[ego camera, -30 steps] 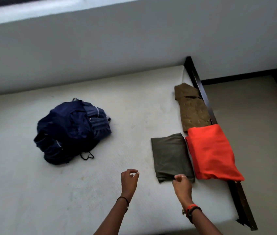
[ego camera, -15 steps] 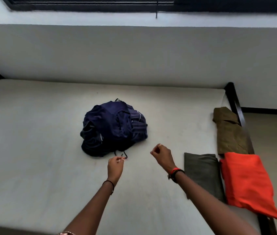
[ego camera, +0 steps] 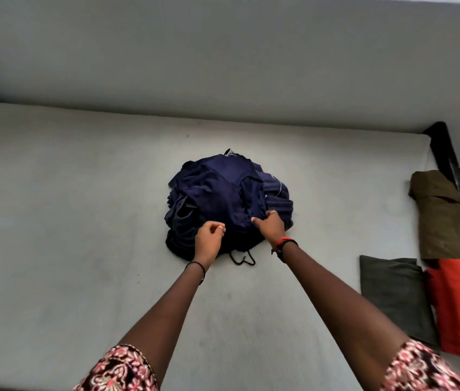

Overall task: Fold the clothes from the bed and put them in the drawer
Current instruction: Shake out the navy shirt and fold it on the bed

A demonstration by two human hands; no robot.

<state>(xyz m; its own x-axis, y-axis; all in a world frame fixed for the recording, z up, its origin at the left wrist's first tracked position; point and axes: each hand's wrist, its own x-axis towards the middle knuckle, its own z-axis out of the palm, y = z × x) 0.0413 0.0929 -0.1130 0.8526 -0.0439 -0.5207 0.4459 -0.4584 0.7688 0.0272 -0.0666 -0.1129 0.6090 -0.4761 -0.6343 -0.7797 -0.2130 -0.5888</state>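
Folded olive piece [ego camera: 392, 294] is being left at rt; navy pile [ego camera: 223, 193], centre of bed [ego camera: 82, 221], is now being clamped by right hand [ego camera: 269, 225] fingers. Left hand [ego camera: 209, 239] fingers are being held curled, grip unclear. Next fold prob. being started.

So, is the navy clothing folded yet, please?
Not folded: the navy clothing lies in a crumpled heap, right hand gripping it.

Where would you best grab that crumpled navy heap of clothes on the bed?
Probably its raised near-side folds, coming from above on the person's side: the navy heap lies bunched and domed, with loose ridges there. The right hand grips one such fold.
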